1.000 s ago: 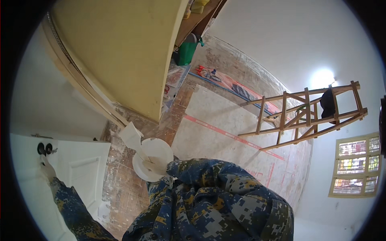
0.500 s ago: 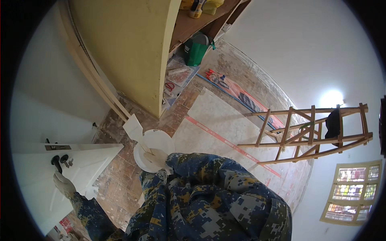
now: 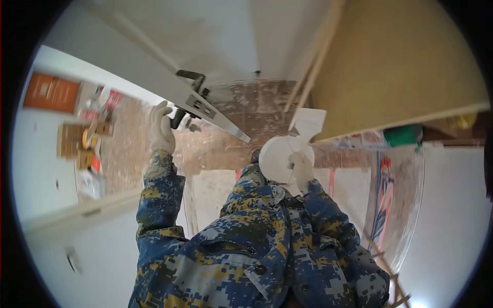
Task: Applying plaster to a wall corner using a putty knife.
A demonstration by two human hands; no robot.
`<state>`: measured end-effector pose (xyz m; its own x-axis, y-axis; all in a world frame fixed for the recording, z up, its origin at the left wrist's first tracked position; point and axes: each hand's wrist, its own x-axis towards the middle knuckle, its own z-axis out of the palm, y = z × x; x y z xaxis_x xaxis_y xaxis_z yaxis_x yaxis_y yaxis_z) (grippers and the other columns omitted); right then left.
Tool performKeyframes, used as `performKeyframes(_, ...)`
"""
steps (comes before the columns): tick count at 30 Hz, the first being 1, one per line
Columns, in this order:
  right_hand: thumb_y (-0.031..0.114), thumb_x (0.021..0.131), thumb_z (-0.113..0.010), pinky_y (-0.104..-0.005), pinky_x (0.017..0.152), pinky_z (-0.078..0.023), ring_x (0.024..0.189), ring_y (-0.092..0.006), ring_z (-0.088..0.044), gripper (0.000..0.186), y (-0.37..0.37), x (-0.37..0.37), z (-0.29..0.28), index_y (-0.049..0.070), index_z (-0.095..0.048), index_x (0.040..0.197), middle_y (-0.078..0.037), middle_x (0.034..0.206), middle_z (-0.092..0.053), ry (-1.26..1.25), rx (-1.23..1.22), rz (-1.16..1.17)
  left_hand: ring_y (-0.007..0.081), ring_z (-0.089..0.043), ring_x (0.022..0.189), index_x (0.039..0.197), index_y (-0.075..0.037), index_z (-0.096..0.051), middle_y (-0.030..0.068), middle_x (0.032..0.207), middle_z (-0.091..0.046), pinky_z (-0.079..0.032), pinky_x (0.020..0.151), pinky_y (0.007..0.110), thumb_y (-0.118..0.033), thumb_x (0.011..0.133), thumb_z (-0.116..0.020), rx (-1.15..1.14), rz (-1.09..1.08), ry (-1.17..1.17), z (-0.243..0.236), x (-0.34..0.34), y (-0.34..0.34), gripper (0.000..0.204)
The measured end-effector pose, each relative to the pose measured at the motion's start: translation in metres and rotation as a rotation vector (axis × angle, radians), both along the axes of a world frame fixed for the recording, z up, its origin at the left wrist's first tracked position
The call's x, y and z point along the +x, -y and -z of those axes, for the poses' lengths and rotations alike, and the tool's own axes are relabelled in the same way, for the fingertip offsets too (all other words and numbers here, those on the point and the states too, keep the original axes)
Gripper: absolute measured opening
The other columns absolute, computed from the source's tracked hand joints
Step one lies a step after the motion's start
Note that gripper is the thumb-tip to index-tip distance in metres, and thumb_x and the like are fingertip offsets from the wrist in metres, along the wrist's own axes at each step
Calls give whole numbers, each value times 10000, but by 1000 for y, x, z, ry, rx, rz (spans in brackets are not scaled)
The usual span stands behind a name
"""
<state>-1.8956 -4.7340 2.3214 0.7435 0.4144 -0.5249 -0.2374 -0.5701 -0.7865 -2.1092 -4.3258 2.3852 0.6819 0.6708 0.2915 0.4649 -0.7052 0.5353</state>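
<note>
My left hand [image 3: 162, 131], in a pale glove, is raised beside the black lever handle [image 3: 178, 118] of the white door [image 3: 149, 77]. Its fingers are stretched upward and slightly bent; whether they touch the door cannot be told. A key sits in the lock [image 3: 192, 125] below the lever. My right hand [image 3: 302, 167], also gloved, is closed at the top of a round white bucket [image 3: 272, 160], around its thin wire handle. A white flat-bladed spreader [image 3: 310, 123] sticks out over the bucket's far rim; its lower end is partly hidden by the hand.
A yellowish panel [image 3: 400, 66] stands to the right of the bucket, with wooden strips [image 3: 313, 66] leaning near it. Cardboard boxes [image 3: 71, 139] lie beyond the door at left. A green bag [image 3: 403, 135] and wooden ladder [image 3: 395, 285] are at right.
My view has swung left, toward the door, whose narrow edge now faces me. The left hand has come off the lever to beside it. The bucket is still with my right hand.
</note>
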Motion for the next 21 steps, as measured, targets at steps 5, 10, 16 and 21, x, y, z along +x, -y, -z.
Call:
performKeyframes(5,216,890,-551,-343,529,-441,590,-178,-580,166,27,-61,4,110,-670,845,-47,708,-638,570,-115,-327,320,-531,1183,1158,-33,-664,190,1245,-588,-421,1028,415,-75,834,-457,-170,-39,-228,-24,-50,-11,386)
performKeyframes(10,135,822,-631,-264,567,-427,587,-125,-451,140,57,-114,-28,78,-510,864,6,729,-482,875,1,-397,380,-399,1344,1361,-66,-509,219,1427,-463,-300,1147,437,-218,936,-446,-157,-2,19,-79,-49,-1,456)
performKeyframes(16,168,884,-573,-349,711,-489,695,-142,-497,119,118,-83,25,88,-494,845,-22,808,-551,107,-143,-123,382,-429,1336,1417,0,-419,237,1437,-454,-330,1121,418,-351,1030,-387,-488,-236,337,-15,-40,65,524)
performKeyframes(21,207,924,-534,-366,765,-511,742,-154,-529,152,20,-94,-55,100,-483,830,-24,852,-554,-337,253,519,384,-450,1320,1433,28,-373,267,1386,-491,-353,1100,409,-385,1003,-469,-641,-332,286,-13,-78,118,605)
